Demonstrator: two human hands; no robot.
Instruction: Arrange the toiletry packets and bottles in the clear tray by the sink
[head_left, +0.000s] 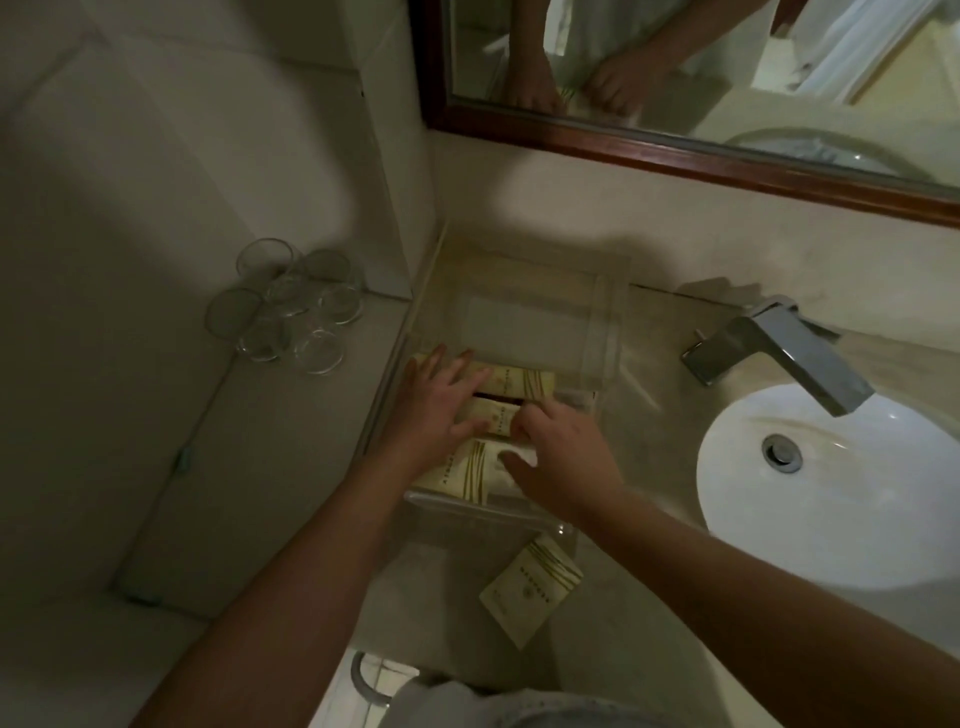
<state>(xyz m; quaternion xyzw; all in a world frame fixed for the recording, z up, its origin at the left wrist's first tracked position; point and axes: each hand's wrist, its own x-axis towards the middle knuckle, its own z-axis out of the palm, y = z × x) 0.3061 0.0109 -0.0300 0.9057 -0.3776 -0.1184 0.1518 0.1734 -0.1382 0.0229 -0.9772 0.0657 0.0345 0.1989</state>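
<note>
A clear plastic tray (597, 332) sits on the counter left of the sink. Several cream packets with gold stripes lie in its near half: one at the back (524, 382), one in the middle (496, 415) and one at the front (462, 470). My left hand (434, 410) lies flat over the packets' left ends, fingers spread. My right hand (563, 460) rests on their right ends, fingertips pinching at the middle packet. Another packet (530, 584) lies on the counter in front of the tray. No bottles are visible.
A white basin (841, 488) with a chrome tap (779, 348) is at the right. Several upturned glasses (291, 306) stand on the ledge at the left. A wood-framed mirror (675, 150) hangs behind. The tray's far half holds nothing.
</note>
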